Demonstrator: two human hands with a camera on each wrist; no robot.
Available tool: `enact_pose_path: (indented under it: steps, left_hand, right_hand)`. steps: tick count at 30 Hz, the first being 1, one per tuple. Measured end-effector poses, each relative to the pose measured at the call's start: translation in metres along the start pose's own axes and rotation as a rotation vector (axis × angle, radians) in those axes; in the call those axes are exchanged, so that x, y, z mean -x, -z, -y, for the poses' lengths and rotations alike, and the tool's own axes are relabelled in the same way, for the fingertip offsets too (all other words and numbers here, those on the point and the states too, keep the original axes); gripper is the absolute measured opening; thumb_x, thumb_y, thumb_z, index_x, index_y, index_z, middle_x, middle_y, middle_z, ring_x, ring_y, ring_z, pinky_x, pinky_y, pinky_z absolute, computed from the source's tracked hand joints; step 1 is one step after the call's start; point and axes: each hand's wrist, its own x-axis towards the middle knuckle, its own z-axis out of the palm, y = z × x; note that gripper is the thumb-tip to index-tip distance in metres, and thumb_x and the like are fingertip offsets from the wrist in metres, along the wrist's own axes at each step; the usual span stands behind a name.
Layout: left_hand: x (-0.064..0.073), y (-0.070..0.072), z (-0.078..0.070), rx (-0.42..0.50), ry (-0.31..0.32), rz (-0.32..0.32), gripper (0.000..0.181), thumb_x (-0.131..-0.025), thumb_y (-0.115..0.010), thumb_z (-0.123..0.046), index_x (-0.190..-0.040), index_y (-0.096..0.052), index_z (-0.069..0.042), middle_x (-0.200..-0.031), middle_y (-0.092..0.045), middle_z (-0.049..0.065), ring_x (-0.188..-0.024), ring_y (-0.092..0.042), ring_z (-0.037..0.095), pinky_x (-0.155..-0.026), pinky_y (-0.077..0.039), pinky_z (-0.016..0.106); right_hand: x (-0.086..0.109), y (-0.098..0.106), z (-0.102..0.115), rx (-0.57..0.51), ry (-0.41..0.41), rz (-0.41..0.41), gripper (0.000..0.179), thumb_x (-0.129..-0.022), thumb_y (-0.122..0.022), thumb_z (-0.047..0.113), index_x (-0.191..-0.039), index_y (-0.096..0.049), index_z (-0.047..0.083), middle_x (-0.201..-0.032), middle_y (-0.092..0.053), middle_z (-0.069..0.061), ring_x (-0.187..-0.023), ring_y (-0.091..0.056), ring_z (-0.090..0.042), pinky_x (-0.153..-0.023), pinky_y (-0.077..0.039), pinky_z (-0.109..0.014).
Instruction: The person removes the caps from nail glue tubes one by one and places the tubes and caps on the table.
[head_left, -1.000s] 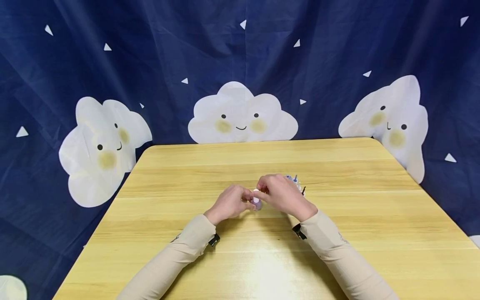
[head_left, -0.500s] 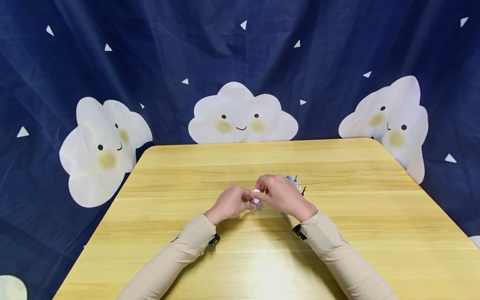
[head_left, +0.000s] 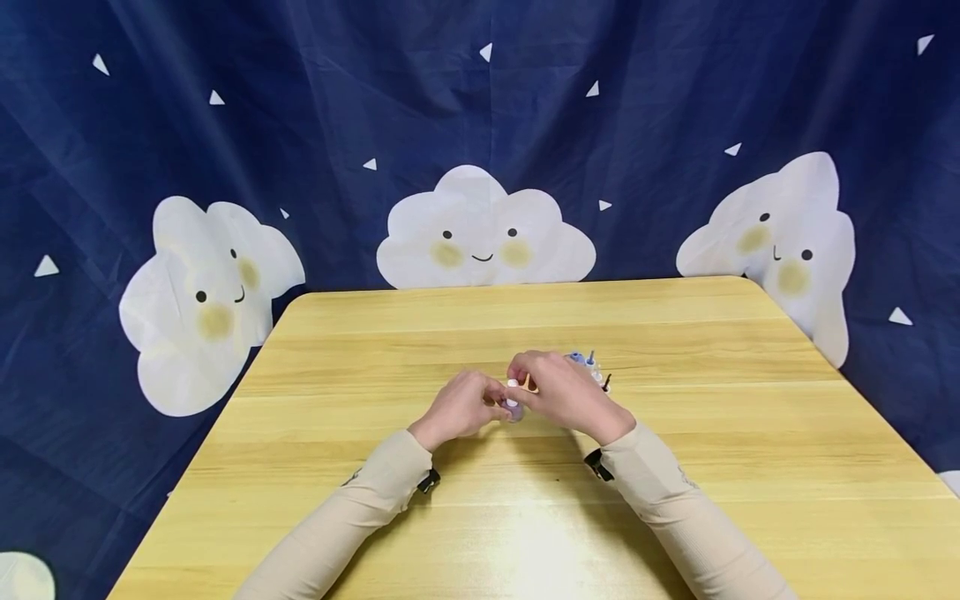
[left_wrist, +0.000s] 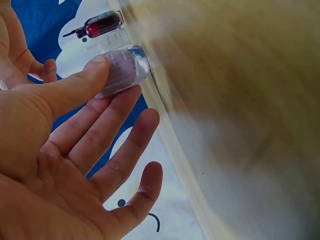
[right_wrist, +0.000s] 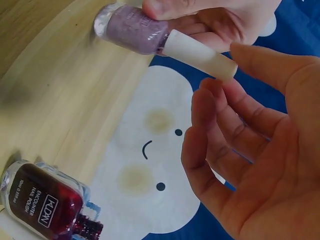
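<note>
A lilac nail polish bottle (right_wrist: 135,30) with a long white cap (right_wrist: 200,54) stands on the table in front of me. My left hand (head_left: 461,404) pinches the bottle's body between thumb and fingers; its other fingers spread loosely in the left wrist view. At the cap's top end, my right hand (head_left: 568,390) has its thumb on one side and a fingertip on the other, pinching it. The remaining right fingers are bent beside the cap. In the head view the hands partly hide the bottle.
A dark red nail polish bottle (right_wrist: 45,200) stands uncapped beyond the right hand, with a clear bottle behind it. Small blue-topped items (head_left: 591,360) are partly hidden there. A cloud-print curtain (head_left: 483,100) hangs behind the wooden table (head_left: 337,333).
The right thumb and fingers shift slightly around the white cap. The left hand and the bottle stay in place.
</note>
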Motion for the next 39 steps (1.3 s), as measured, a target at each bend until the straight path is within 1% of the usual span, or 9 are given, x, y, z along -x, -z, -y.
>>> enact_pose_path:
  steps: [5,9,14,20,22,25,28,34,39]
  left_hand:
    - [0.0001,0.0004,-0.0006,0.004,0.011,0.004,0.011,-0.085,-0.084,-0.022,-0.094,-0.08,-0.017,-0.085,-0.077,-0.006,-0.071,-0.058,0.006,-0.07,-0.045,0.028]
    - [-0.0002,0.0007,-0.001,0.016,0.018,0.013,0.014,-0.085,-0.084,-0.023,-0.096,-0.08,-0.017,-0.087,-0.078,-0.005,-0.071,-0.058,0.006,-0.07,-0.045,0.029]
    - [-0.0003,0.0008,-0.0012,0.01,0.014,0.011,0.014,-0.085,-0.084,-0.024,-0.096,-0.081,-0.017,-0.088,-0.078,-0.006,-0.071,-0.058,0.006,-0.069,-0.045,0.028]
    - [0.0003,0.0002,-0.0004,-0.01,0.006,0.014,0.01,-0.086,-0.084,-0.022,-0.095,-0.081,-0.018,-0.087,-0.078,-0.006,-0.068,-0.055,0.006,-0.068,-0.044,0.028]
    - [0.0004,0.0003,-0.0005,-0.008,0.008,0.017,0.011,-0.086,-0.083,-0.021,-0.096,-0.081,-0.018,-0.087,-0.078,-0.006,-0.068,-0.055,0.007,-0.069,-0.044,0.028]
    - [0.0004,0.0001,-0.0007,-0.003,0.014,0.018,0.013,-0.086,-0.084,-0.022,-0.097,-0.08,-0.017,-0.087,-0.077,-0.005,-0.071,-0.057,0.006,-0.07,-0.045,0.029]
    - [0.0004,0.0,-0.0009,-0.001,0.018,0.017,0.016,-0.085,-0.084,-0.023,-0.098,-0.08,-0.016,-0.087,-0.078,-0.004,-0.074,-0.06,0.006,-0.072,-0.047,0.03]
    - [0.0001,0.0,-0.001,-0.012,0.011,0.015,0.013,-0.086,-0.083,-0.022,-0.096,-0.08,-0.015,-0.09,-0.079,-0.004,-0.076,-0.06,0.006,-0.073,-0.046,0.029]
    - [0.0004,0.0,-0.0006,-0.022,0.012,0.01,0.01,-0.086,-0.083,-0.022,-0.093,-0.08,-0.017,-0.087,-0.078,-0.006,-0.071,-0.057,0.006,-0.07,-0.045,0.028]
  right_hand:
    - [-0.0011,-0.0008,-0.0019,-0.013,-0.031,0.0,0.018,-0.093,-0.077,0.032,-0.094,-0.07,0.015,-0.084,-0.069,0.007,-0.07,-0.058,-0.006,-0.06,-0.049,-0.026]
    - [-0.0015,-0.0016,-0.0024,-0.008,-0.001,-0.008,0.014,-0.093,-0.078,0.028,-0.092,-0.071,0.015,-0.082,-0.069,0.007,-0.069,-0.058,-0.005,-0.059,-0.049,-0.025]
    - [-0.0006,-0.0016,-0.0022,0.004,0.041,-0.003,0.008,-0.094,-0.077,0.022,-0.096,-0.072,0.016,-0.088,-0.07,0.007,-0.074,-0.061,-0.005,-0.061,-0.05,-0.024]
    - [-0.0003,-0.0014,-0.0027,-0.009,0.029,0.008,0.021,-0.093,-0.078,0.029,-0.104,-0.069,0.014,-0.09,-0.069,0.004,-0.073,-0.059,-0.007,-0.061,-0.048,-0.025]
    - [-0.0002,-0.0015,-0.003,-0.014,0.019,0.004,0.023,-0.092,-0.078,0.031,-0.103,-0.068,0.013,-0.089,-0.069,0.004,-0.072,-0.058,-0.006,-0.061,-0.048,-0.025]
    - [-0.0003,-0.0015,-0.0029,-0.013,0.007,-0.005,0.02,-0.093,-0.077,0.032,-0.097,-0.067,0.015,-0.086,-0.068,0.006,-0.071,-0.057,-0.006,-0.061,-0.048,-0.025]
    - [-0.0001,-0.0015,-0.0021,-0.008,0.015,-0.011,0.015,-0.094,-0.077,0.028,-0.093,-0.068,0.016,-0.085,-0.068,0.007,-0.072,-0.059,-0.006,-0.062,-0.049,-0.025]
    - [0.0006,-0.0009,0.0,0.025,0.056,0.004,0.008,-0.095,-0.075,0.019,-0.098,-0.07,0.014,-0.091,-0.069,0.005,-0.077,-0.062,-0.007,-0.063,-0.051,-0.024]
    - [0.0003,-0.0011,-0.0002,0.028,0.052,0.014,0.014,-0.094,-0.076,0.024,-0.101,-0.067,0.015,-0.091,-0.067,0.005,-0.072,-0.057,-0.007,-0.06,-0.047,-0.025]
